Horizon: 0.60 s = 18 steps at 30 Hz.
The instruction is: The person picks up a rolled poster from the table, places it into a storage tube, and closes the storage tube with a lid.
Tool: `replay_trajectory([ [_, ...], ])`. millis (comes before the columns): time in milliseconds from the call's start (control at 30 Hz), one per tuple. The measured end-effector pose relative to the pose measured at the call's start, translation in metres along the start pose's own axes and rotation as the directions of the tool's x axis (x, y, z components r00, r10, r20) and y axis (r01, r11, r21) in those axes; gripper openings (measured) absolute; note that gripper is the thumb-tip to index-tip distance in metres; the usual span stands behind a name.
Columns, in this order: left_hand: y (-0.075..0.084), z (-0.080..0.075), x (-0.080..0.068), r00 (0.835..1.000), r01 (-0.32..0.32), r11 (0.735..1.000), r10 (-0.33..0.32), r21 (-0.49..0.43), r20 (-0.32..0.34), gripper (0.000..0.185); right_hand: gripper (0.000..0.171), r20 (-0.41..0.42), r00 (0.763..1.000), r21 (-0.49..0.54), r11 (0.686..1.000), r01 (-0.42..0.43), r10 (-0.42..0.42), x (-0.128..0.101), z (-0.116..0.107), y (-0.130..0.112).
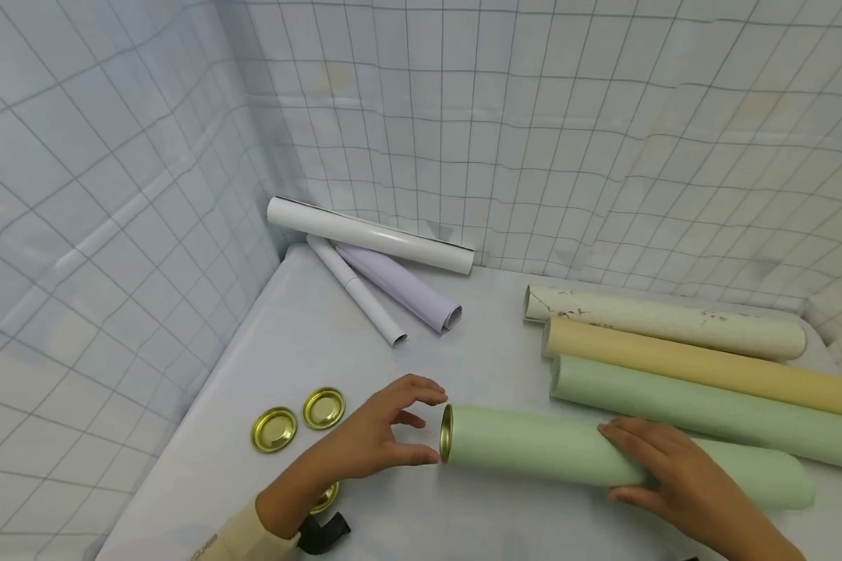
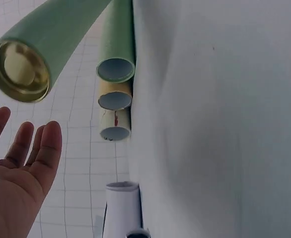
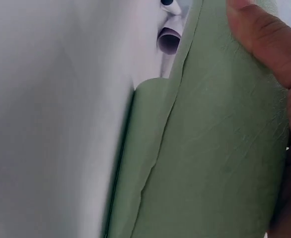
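Note:
My right hand (image 1: 677, 479) grips a light green paper roll (image 1: 533, 446) from above, past its middle, and a long seam shows along the roll in the right wrist view. A round gold metal cap (image 2: 22, 72) sits inside the roll's left end. Around that end is my left hand (image 1: 365, 440), with fingers spread and the thumb at the rim. In the left wrist view its fingers (image 2: 46, 153) stand apart from the cap. Loose gold caps (image 1: 274, 429) lie on the table left of this hand, one partly hidden by the forearm.
Behind the held roll lie another green roll (image 1: 702, 405), a yellow roll (image 1: 695, 362) and a patterned cream roll (image 1: 659, 323). A lilac roll (image 1: 403, 288) and white rolls (image 1: 372, 234) rest at the back left. Grid-patterned walls (image 1: 421, 117) border the white table (image 1: 393, 374).

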<state>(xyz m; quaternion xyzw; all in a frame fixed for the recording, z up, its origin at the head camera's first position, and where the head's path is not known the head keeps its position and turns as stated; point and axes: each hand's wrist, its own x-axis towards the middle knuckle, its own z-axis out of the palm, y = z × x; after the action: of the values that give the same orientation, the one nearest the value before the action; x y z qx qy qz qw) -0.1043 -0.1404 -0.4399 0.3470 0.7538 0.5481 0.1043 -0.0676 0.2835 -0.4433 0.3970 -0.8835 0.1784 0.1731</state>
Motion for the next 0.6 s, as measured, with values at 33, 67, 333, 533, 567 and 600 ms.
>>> replay_trajectory([
  [33,0.0,-0.003,-0.002,1.0,0.004,1.0,-0.004,0.025,-0.006,0.059,0.07,-0.004,1.0,-0.007,1.0,0.004,-0.004,-0.001,0.001,0.001],
  [67,0.0,-0.007,-0.005,1.0,0.008,0.999,-0.007,0.046,-0.016,0.058,0.069,-0.007,1.0,-0.014,1.0,0.005,-0.006,-0.003,0.001,0.003],
  [333,0.0,-0.036,-0.024,0.996,0.059,0.989,-0.049,0.136,-0.076,0.051,0.072,-0.014,0.999,-0.056,0.997,-0.051,0.05,-0.027,0.002,0.019],
  [533,-0.011,-0.057,-0.036,0.993,0.089,0.983,-0.075,0.158,-0.095,0.049,0.08,-0.012,0.99,-0.072,0.987,-0.14,0.14,-0.046,-0.006,0.028],
  [567,-0.013,-0.06,-0.037,0.992,0.091,0.983,-0.076,0.16,-0.101,0.049,0.081,-0.008,0.989,-0.073,0.986,-0.151,0.151,-0.049,-0.007,0.029],
  [600,-0.014,-0.063,-0.039,0.991,0.094,0.982,-0.077,0.164,-0.107,0.049,0.082,-0.005,0.987,-0.074,0.985,-0.158,0.158,-0.051,-0.009,0.031],
])
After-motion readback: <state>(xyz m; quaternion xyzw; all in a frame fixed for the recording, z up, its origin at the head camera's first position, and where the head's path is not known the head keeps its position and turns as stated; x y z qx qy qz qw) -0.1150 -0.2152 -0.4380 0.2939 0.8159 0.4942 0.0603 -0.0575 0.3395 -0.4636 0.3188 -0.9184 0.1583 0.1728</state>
